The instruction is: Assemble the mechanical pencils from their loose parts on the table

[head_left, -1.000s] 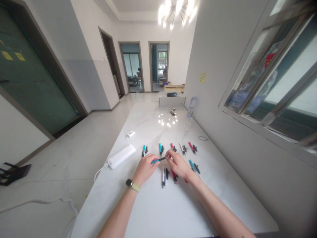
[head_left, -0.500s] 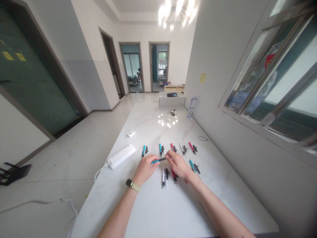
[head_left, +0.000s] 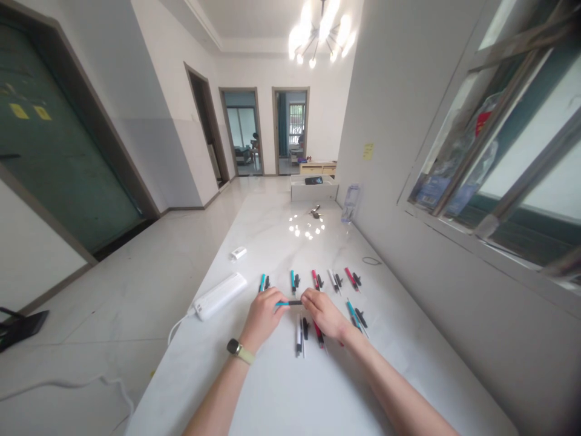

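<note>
The left hand (head_left: 263, 318) is curled nearly closed, thumb and fingers pinching the blue end of a pen (head_left: 294, 303). The right hand (head_left: 323, 312) has its fingers drawn together round the dark end; whatever the tips cover is hidden. The pen lies level between the two hands, above the table (head_left: 276, 399). A watch (head_left: 240, 350) circles the left wrist.

Taking the pen as the clock's centre, a teal pen (head_left: 262, 282) lies at ten, another teal one at twelve, then a red pen (head_left: 315, 278) between one and two. A white pen (head_left: 333, 278) and a second red one are at two, the red farther out. One more teal pen lies at three, and a white one at six. Between four and five a red one is partly covered by the right hand. Black caps (head_left: 357, 278) lie beside most of them.

The power strip (head_left: 221, 295) sits at nine. Well off at twelve, a phone (head_left: 313, 180) rests on a box (head_left: 313, 194); the bottle (head_left: 350, 204) stands at one.
</note>
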A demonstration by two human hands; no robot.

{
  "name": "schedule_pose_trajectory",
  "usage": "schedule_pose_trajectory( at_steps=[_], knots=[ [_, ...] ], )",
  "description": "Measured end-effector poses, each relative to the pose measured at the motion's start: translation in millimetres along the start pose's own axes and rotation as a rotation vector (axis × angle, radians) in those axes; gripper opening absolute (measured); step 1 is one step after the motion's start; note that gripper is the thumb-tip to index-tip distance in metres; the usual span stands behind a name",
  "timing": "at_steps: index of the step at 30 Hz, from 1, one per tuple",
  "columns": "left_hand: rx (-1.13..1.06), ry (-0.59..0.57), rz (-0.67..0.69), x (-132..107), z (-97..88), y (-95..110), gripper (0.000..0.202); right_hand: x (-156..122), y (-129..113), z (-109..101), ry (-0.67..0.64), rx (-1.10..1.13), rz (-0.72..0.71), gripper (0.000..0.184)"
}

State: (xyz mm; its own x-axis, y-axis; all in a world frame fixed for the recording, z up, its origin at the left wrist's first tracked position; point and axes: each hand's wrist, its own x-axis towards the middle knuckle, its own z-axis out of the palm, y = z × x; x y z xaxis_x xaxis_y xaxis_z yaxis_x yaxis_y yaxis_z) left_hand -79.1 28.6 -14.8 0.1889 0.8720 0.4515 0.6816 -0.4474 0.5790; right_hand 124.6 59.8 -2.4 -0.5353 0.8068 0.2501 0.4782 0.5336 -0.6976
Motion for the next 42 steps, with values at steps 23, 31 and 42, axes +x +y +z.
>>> schedule_pose_trajectory(
  at_steps=[23, 31, 42],
  knots=[
    [-1.194, 0.365, -0.643, 5, 10.3, -24, 0.031, -1, -5, -1, 0.191, -0.149, -0.099, 0.021],
    [-1.345, 0.468, -0.694, 6, 7.0, -20, 0.030, -3, -16, 16, 0.103, 0.105, 0.077, 0.035],
    [-1.447, 0.452, -0.544, 9, -5.3, -14, 0.057, 1, -25, 38, 0.015, 0.961, 0.342, 0.031]
  ],
)
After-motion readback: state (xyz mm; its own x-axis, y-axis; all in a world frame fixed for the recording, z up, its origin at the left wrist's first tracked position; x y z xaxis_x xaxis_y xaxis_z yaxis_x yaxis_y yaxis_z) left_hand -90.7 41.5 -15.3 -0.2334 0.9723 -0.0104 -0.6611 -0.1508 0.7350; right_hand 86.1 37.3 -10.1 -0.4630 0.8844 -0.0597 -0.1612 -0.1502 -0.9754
